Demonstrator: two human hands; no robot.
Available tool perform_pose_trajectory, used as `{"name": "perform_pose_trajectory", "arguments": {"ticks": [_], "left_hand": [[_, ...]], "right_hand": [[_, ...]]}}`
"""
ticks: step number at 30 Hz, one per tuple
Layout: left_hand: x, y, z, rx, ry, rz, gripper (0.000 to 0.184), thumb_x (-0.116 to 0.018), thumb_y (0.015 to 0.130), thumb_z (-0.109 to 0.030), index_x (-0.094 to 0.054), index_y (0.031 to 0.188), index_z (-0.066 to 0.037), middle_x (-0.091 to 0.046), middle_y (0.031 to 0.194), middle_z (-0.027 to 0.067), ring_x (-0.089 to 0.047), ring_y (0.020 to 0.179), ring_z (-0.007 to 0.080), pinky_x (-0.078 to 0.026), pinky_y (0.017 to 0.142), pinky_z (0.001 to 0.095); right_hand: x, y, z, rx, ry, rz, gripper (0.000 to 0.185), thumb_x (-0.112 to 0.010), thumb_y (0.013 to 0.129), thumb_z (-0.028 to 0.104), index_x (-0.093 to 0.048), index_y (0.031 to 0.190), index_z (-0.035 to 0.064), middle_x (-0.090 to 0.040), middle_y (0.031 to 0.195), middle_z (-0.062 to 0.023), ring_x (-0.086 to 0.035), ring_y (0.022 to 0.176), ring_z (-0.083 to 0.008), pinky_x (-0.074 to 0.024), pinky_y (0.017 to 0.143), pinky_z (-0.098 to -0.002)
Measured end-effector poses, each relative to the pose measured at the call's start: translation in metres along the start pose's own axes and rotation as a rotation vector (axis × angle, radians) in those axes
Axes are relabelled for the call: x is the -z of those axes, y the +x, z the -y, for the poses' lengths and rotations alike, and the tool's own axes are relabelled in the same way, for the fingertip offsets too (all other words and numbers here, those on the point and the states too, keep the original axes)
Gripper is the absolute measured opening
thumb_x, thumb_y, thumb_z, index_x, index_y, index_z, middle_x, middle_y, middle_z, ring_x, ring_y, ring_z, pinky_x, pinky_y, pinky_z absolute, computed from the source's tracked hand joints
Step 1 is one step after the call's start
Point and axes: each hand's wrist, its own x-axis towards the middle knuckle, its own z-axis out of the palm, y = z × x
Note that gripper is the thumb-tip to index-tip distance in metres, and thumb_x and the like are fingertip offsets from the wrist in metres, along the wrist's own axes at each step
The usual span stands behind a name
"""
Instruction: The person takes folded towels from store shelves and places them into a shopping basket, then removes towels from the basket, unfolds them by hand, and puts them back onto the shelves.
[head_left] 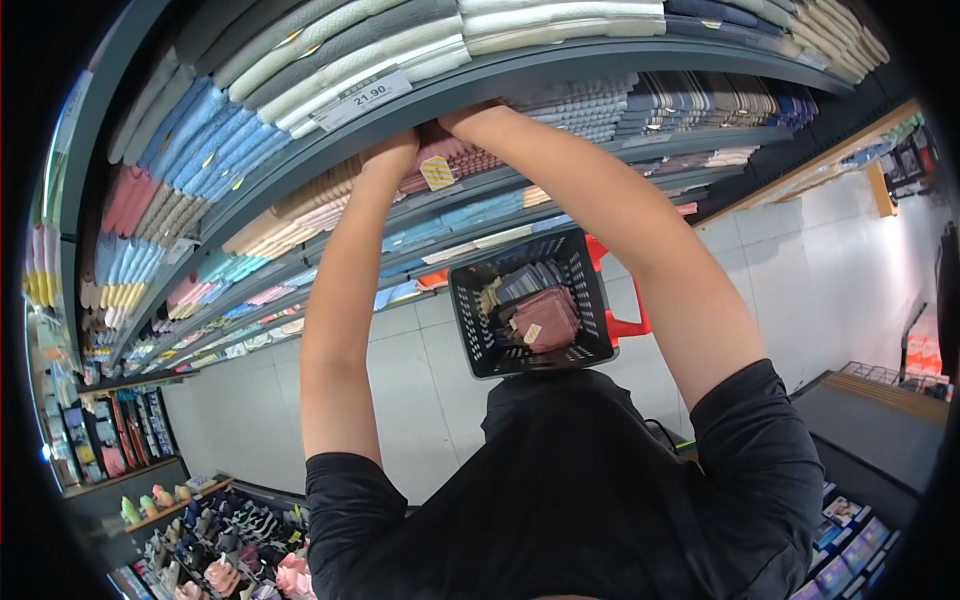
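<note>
Both of my arms reach up into a shelf of folded towels. My left hand (392, 152) is at the left side of a stack of dark pink folded towels (465, 160), partly under the shelf edge above. On the right side of that stack, my right hand (474, 118) goes in beneath the same edge. The fingers of both hands are hidden by the shelf, so their grip does not show. A white and yellow label (437, 172) hangs at the front of the pink stack.
Below stands a black shopping basket (463, 330) with a red handle (640, 308), holding a pink folded towel (548, 318) and striped cloth. A price tag (365, 97) reads 21.90 on the upper shelf edge (540, 62). A bin of small goods (225, 545) lies at lower left.
</note>
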Motion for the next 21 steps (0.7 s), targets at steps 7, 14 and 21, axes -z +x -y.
{"name": "perform_pose_trajectory", "arguments": {"ticks": [7,14,21], "left_hand": [[-0.032,0.000,0.010,-0.093,-0.087,0.113,0.038,-0.044,0.094,-0.024,-0.057,0.122,-0.001,-0.053,0.128,0.0260,-0.049,0.120,0.0418,-0.038,0.103,0.0443],[0.009,-0.006,0.004,-0.051,-0.099,0.220,0.040,-0.046,0.093,-0.026,-0.055,0.124,-0.002,-0.053,0.129,0.0260,-0.048,0.122,0.0419,-0.039,0.101,0.0445],[0.046,-0.119,-0.053,0.329,-0.766,-0.188,0.043,-0.064,0.086,-0.015,-0.049,0.121,0.006,-0.056,0.113,0.0206,-0.055,0.105,0.0304,-0.045,0.089,0.0391]], "right_hand": [[-0.006,0.005,0.000,0.019,0.040,-0.039,0.047,-0.042,0.095,0.031,-0.048,0.136,0.0099,-0.044,0.143,-0.0155,-0.043,0.131,-0.0334,-0.0391,0.105,-0.0432],[-0.009,0.008,-0.001,0.050,0.092,-0.101,0.046,-0.043,0.095,0.031,-0.049,0.136,0.0098,-0.044,0.143,-0.0158,-0.043,0.131,-0.0337,-0.0391,0.105,-0.0432],[-0.007,0.001,0.003,0.076,0.183,-0.056,0.046,-0.043,0.094,0.030,-0.049,0.135,0.0096,-0.045,0.143,-0.0162,-0.043,0.131,-0.0340,-0.0391,0.105,-0.0431]]}}
